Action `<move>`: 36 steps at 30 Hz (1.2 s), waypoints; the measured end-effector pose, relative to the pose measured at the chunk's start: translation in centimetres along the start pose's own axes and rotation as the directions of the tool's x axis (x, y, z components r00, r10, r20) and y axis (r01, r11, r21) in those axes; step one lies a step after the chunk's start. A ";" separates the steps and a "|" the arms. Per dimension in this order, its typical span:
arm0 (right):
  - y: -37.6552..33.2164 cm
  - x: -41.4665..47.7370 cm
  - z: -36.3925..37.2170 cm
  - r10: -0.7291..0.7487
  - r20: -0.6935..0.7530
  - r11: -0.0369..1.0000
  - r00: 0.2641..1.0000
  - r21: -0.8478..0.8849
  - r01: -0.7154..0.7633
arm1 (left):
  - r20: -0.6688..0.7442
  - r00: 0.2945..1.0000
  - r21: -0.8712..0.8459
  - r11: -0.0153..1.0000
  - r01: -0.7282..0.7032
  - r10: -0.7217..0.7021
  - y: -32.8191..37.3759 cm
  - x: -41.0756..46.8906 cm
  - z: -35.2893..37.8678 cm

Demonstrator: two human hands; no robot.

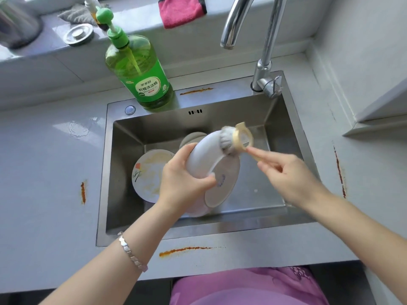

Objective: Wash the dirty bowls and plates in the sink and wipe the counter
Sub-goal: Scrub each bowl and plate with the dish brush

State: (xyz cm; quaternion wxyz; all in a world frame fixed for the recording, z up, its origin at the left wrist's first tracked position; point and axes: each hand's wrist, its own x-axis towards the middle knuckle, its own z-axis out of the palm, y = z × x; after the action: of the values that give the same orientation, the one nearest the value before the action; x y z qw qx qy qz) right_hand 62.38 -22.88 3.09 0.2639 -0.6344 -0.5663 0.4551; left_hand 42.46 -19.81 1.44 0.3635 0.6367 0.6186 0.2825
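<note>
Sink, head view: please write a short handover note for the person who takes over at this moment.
Left hand grips the white bowl, tilted over the sink. Right hand pinches the scrub brush, bristles against the bowl's rim.
In the sink: a flowered plate with yellow smears at the left, a white plate under the bowl.
Done: nothing plainly clean yet; no water runs from the tap.
Left: finish the bowl, wash the plates, wipe the orange stains off the counter; a pink cloth lies on the back ledge.
</note>
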 end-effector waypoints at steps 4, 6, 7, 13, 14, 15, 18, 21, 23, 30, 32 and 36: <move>-1.3 -1.7 1.3 -0.115 0.143 0.993 0.983 0.000 0.117 | -0.034 0.999 -0.078 0.997 0.016 -0.019 -0.2 -0.2 -0.1; -0.3 0.2 0.0 0.049 0.017 0.999 0.999 -0.005 -0.049 | -0.054 0.999 -0.080 0.997 -0.010 0.006 -0.2 -0.5 -0.4; -0.1 0.5 -0.2 0.093 -0.007 0.996 0.996 0.003 -0.093 | -0.061 0.998 -0.081 0.996 -0.022 0.017 -0.2 -0.5 -0.5; -1.7 -1.3 1.6 -0.080 0.119 0.995 0.990 0.068 0.072 | -0.059 0.998 -0.122 0.992 0.017 -0.024 -0.3 -0.6 -1.0; -1.3 -0.3 1.0 0.001 0.068 0.997 0.998 0.078 -0.007 | -0.056 0.998 -0.105 0.994 0.009 -0.015 -0.3 -0.7 -1.0; -1.1 0.3 0.6 0.064 0.044 0.994 0.997 0.084 -0.067 | -0.052 0.999 -0.087 0.996 0.000 -0.004 -0.3 -0.9 -1.1; -1.8 -0.7 1.7 -0.032 0.112 0.998 0.993 0.059 0.026 | -0.043 0.999 -0.075 0.997 -0.003 0.000 -0.4 -1.1 -1.2; -2.0 -0.8 2.0 -0.061 0.152 0.996 0.986 0.076 0.050 | -0.033 0.999 -0.076 0.997 -0.010 0.008 -0.6 -1.3 -1.4; -0.3 0.9 0.7 0.083 0.084 0.983 0.993 0.155 -0.096 | -0.037 0.999 -0.085 0.996 0.002 -0.005 -0.6 -1.5 -1.6; -1.1 0.3 2.0 0.028 0.085 0.970 0.996 0.237 -0.048 | -0.099 0.991 -0.173 0.982 0.075 -0.093 -1.2 -1.5 -1.4; 1.1 1.6 1.5 0.159 0.012 0.948 0.987 0.278 -0.156 | -0.137 0.981 -0.243 0.964 0.103 -0.139 -1.2 -1.8 -1.2; 3.3 1.5 2.7 0.367 -0.045 0.813 0.929 0.502 -0.296 | -0.223 0.943 -0.457 0.881 0.124 -0.248 -0.7 -2.0 -0.4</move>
State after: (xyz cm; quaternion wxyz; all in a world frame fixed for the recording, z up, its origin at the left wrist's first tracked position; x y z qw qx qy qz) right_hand 61.52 -22.70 -1.34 0.3702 -0.6668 -0.2939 0.5761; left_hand 41.59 -21.81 1.31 0.4332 0.4305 0.6424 0.4629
